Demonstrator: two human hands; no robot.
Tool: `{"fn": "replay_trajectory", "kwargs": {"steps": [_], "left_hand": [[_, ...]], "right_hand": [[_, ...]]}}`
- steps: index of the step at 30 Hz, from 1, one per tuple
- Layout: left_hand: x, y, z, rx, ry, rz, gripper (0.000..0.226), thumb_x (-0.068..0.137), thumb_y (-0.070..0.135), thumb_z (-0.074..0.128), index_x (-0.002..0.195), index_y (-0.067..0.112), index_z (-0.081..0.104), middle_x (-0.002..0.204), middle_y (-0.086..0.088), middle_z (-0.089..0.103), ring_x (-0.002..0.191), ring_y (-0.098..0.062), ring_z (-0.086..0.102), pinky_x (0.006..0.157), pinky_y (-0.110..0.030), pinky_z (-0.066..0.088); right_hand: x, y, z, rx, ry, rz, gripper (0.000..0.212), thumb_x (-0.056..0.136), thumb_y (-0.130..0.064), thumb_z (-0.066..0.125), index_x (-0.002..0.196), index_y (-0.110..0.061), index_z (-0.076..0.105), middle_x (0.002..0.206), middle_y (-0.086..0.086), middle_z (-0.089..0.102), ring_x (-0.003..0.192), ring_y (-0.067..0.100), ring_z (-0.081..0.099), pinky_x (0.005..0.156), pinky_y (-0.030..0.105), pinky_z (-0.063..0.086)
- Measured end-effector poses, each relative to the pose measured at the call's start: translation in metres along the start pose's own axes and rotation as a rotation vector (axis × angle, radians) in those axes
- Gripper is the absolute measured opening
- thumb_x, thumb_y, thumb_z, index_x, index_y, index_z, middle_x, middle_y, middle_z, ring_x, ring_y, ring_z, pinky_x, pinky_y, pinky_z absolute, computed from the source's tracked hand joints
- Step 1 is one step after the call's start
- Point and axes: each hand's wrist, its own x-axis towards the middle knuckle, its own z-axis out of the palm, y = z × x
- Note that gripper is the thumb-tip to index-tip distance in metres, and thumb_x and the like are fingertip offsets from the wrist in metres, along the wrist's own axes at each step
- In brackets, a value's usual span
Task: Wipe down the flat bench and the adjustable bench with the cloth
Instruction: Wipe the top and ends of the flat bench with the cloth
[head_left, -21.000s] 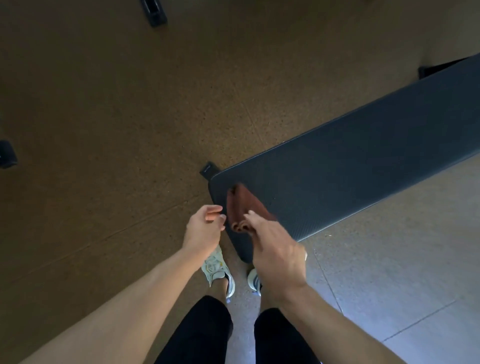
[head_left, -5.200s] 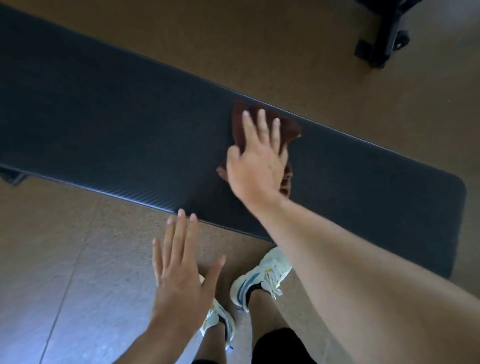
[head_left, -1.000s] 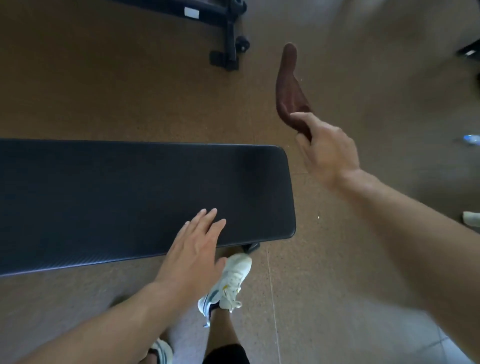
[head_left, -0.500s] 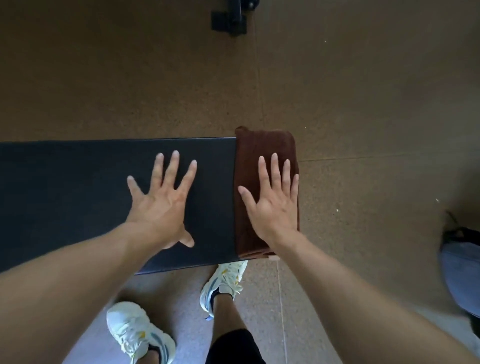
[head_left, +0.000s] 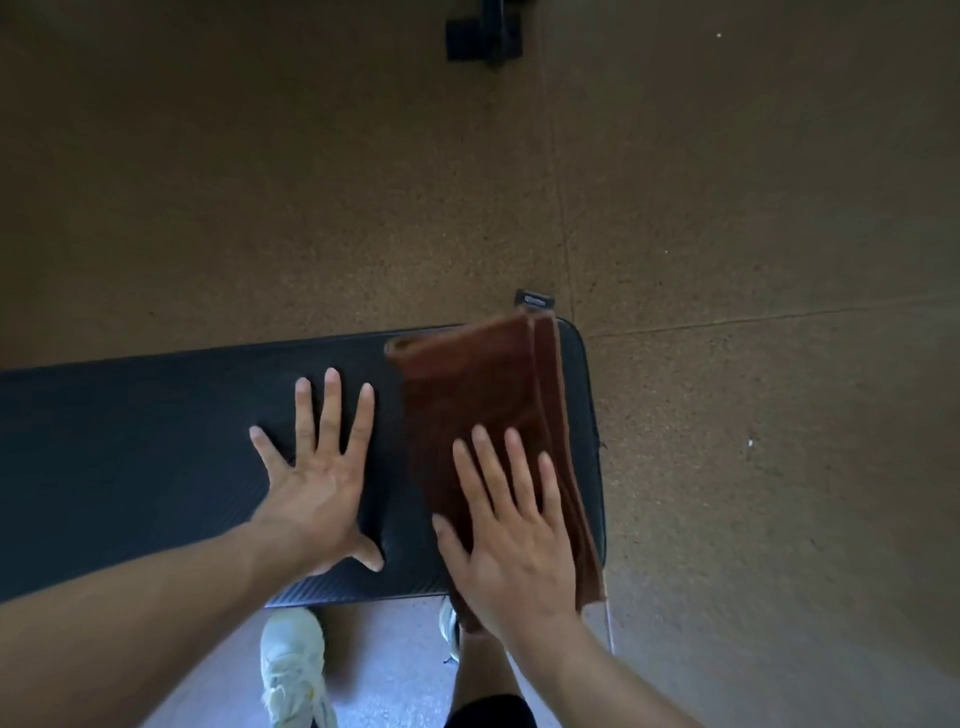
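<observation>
Right hand (head_left: 511, 540), fingers flat, presses the folded brown terry cloth (head_left: 483, 410) onto the end of the black padded flat bench (head_left: 156, 452), left hand (head_left: 322, 478) splayed alongside; adjustable bench apparently unwiped.

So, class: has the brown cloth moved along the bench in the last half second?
Yes. The cloth has slid left, inward from the bench end, whose pad now shows beyond it.
</observation>
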Motion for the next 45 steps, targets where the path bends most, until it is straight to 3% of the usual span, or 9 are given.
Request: {"fn": "replay_trajectory", "kwargs": {"steps": [7,13,19,25,28,32,35,40,45], "left_hand": [[0.006,-0.002,0.001,-0.048,-0.017,0.026,0.177,0.049,0.062,0.094,0.133,0.024,-0.058,0.137,-0.010,-0.068,0.131,-0.038,-0.059,0.111,-0.082,-0.004],[0.009,-0.010,0.006,-0.089,0.037,0.085,0.177,0.049,0.058,0.096,0.135,0.028,-0.056,0.136,-0.007,-0.069,0.129,-0.035,-0.061,0.109,-0.083,-0.010],[0.009,-0.024,0.019,-0.127,0.158,0.225,0.168,0.057,0.061,0.092,0.145,0.029,-0.048,0.141,-0.005,-0.066,0.133,-0.033,-0.058,0.109,-0.081,-0.013],[-0.004,-0.078,0.059,-0.264,0.465,0.439,0.134,0.083,0.057,0.076,0.153,0.027,-0.034,0.167,-0.001,-0.034,0.153,-0.021,-0.033,0.127,-0.054,-0.006],[-0.012,-0.129,0.094,-0.385,0.642,0.443,0.116,0.087,0.047,0.074,0.164,0.021,-0.009,0.173,-0.003,-0.010,0.159,-0.020,-0.013,0.128,-0.051,0.006],[-0.018,-0.194,0.111,-0.376,0.700,0.417,0.106,0.091,0.042,0.068,0.165,0.018,-0.003,0.174,-0.002,-0.006,0.160,-0.019,-0.008,0.129,-0.050,0.008],[-0.015,-0.232,0.100,-0.331,0.670,0.408,0.108,0.089,0.046,0.069,0.164,0.020,-0.004,0.174,-0.002,-0.008,0.159,-0.020,-0.011,0.126,-0.056,0.011],[-0.003,-0.258,0.053,-0.062,0.343,0.267,0.149,0.069,0.082,0.067,0.145,0.026,-0.048,0.155,-0.005,-0.053,0.145,-0.033,-0.044,0.117,-0.075,0.013],[0.009,-0.247,0.037,-0.020,0.186,0.185,0.169,0.055,0.074,0.085,0.144,0.021,-0.048,0.147,-0.014,-0.059,0.141,-0.043,-0.046,0.109,-0.085,0.016]], "right_hand": [[0.020,-0.006,0.004,-0.059,-0.017,-0.008,0.072,0.103,-0.063,0.043,0.166,-0.029,0.028,0.171,-0.005,0.030,0.160,0.025,0.022,0.131,0.052,0.010],[0.125,-0.030,-0.010,-0.038,0.010,0.094,0.071,0.107,-0.060,0.028,0.169,-0.026,0.015,0.177,-0.002,0.008,0.164,0.025,-0.004,0.131,0.054,-0.001],[0.048,-0.049,0.009,-0.092,0.014,0.149,0.069,0.110,-0.059,0.026,0.168,-0.024,0.016,0.177,-0.001,0.009,0.164,0.024,0.000,0.132,0.052,0.006],[0.014,-0.100,0.018,-0.118,-0.053,0.132,0.056,0.106,-0.054,0.036,0.154,-0.024,0.042,0.158,0.004,0.051,0.155,0.030,0.028,0.130,0.054,0.013],[0.085,-0.135,0.012,-0.109,-0.045,0.088,0.056,0.107,-0.057,0.033,0.154,-0.028,0.045,0.160,0.002,0.048,0.157,0.029,0.026,0.131,0.053,0.009],[0.192,-0.191,0.015,-0.088,-0.084,0.094,0.060,0.108,-0.060,0.020,0.162,-0.035,0.034,0.171,-0.010,0.031,0.163,0.020,0.009,0.131,0.049,-0.002],[0.187,-0.199,0.022,-0.099,-0.059,0.145,0.061,0.109,-0.061,0.017,0.164,-0.038,0.027,0.174,-0.011,0.021,0.163,0.016,0.005,0.132,0.046,-0.001],[0.086,-0.215,0.043,-0.105,-0.033,0.274,0.063,0.110,-0.061,0.015,0.167,-0.037,0.005,0.177,-0.009,-0.002,0.163,0.017,-0.012,0.132,0.048,0.001],[0.047,-0.243,0.054,-0.094,-0.110,0.476,0.072,0.105,-0.071,0.008,0.167,-0.035,0.009,0.176,0.004,0.014,0.161,0.029,0.015,0.131,0.050,0.017]]}}
